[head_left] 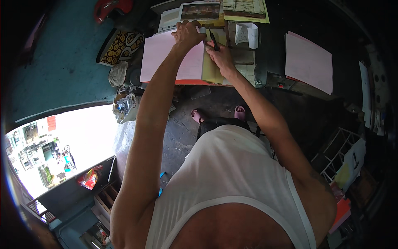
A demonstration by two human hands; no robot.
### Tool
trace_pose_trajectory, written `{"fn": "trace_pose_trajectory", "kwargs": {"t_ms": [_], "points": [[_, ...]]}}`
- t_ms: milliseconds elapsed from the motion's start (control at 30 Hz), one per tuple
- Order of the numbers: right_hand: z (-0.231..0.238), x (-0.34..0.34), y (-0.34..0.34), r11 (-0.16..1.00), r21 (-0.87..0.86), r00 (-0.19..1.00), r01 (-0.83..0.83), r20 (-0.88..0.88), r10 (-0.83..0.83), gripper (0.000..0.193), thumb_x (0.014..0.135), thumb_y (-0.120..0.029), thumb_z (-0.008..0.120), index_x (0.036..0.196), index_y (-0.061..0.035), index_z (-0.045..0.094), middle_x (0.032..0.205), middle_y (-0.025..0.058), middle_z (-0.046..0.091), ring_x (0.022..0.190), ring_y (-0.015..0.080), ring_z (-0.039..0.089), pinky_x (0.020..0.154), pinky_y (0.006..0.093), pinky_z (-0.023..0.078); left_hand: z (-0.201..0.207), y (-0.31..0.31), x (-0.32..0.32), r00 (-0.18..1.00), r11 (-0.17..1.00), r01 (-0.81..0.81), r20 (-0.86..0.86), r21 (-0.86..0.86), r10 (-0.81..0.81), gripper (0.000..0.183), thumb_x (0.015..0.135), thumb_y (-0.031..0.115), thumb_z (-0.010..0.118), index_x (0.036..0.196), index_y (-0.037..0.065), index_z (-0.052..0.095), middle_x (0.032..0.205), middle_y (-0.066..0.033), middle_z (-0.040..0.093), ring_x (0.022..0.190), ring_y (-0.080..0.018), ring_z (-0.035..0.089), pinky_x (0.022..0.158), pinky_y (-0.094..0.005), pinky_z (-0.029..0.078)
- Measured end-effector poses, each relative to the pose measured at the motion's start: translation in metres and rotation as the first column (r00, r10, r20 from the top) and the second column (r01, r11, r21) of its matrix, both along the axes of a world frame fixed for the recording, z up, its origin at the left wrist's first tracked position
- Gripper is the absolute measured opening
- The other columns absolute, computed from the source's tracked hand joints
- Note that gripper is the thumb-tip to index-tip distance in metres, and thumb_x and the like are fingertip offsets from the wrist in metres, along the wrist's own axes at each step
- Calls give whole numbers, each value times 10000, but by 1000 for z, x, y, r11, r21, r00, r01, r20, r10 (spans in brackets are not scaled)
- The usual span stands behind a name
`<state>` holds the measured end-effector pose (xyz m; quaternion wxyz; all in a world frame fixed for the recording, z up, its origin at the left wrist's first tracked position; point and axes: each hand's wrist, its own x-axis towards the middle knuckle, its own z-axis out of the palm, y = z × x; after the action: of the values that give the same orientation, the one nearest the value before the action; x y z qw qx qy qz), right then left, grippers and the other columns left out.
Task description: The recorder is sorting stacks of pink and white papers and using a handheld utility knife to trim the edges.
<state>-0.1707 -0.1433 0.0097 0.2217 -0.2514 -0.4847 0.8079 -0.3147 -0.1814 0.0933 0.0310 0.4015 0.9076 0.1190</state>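
Observation:
A stack of pale pink paper sheets (174, 60) lies at the front of the work surface. Over its upper right part, my left hand (188, 35) is bent, with a small white piece (202, 30) between thumb and forefinger; its kind is not clear. My right hand (222, 58) is closed around a slim dark tool (213, 39) with a thin pointed tip, angled up and left. Whether it is a pen or a cutter I cannot tell. Beneath the tool, a yellowish sheet (212, 74) runs along the pink stack's right edge.
To the right of my hands stands a curled white paper slip (247, 35). Another pink stack (309, 62) lies farther right. Behind are a dark-framed print (200, 11) and a worn block (244, 8). A patterned pouch (120, 46) and crumpled plastic bags (125, 106) sit at left.

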Motion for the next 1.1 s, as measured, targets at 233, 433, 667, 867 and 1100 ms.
{"fn": "trace_pose_trajectory", "kwargs": {"t_ms": [233,433,667,867,1100], "points": [[2,1,0,1000,25,1000,-11,18,11,244,916,-117,664,1135,-10,655,723,-81,498,616,35,398,561,217,326,-3,-7,-8,998,997,31,-54,67,-28,489,676,378,807,1130,213,725,1175,-145,654,1185,-368,538,966,-499,491],[4,-2,0,998,67,1000,-5,22,4,143,901,-150,691,996,-53,645,697,-73,503,619,38,414,561,231,343,-1,-10,-12,998,996,24,49,88,-29,492,667,300,773,1142,193,708,1263,-138,612,1228,-378,509,967,-493,496],[-3,-9,-3,985,143,995,93,14,-96,214,879,-177,726,1030,-52,641,715,-71,517,616,43,420,550,235,357,-1,-10,-11,997,994,39,57,103,-45,499,666,299,766,1146,179,698,1251,-139,628,1200,-384,527,967,-484,493],[-9,-10,-3,995,-60,988,77,-127,-84,151,872,-31,691,1000,-15,612,834,-8,577,760,59,501,678,234,436,-3,-11,-12,998,993,38,51,116,-45,501,668,298,767,1146,165,692,1219,-130,651,1196,-373,529,961,-482,492],[-16,-11,-2,988,118,989,104,-113,-91,204,869,-72,633,1069,-31,631,729,-52,532,613,39,449,545,230,370,-4,-13,-10,999,993,20,23,120,-23,473,713,342,789,1137,151,700,1157,-124,695,1151,-350,580,985,-457,477]]}}
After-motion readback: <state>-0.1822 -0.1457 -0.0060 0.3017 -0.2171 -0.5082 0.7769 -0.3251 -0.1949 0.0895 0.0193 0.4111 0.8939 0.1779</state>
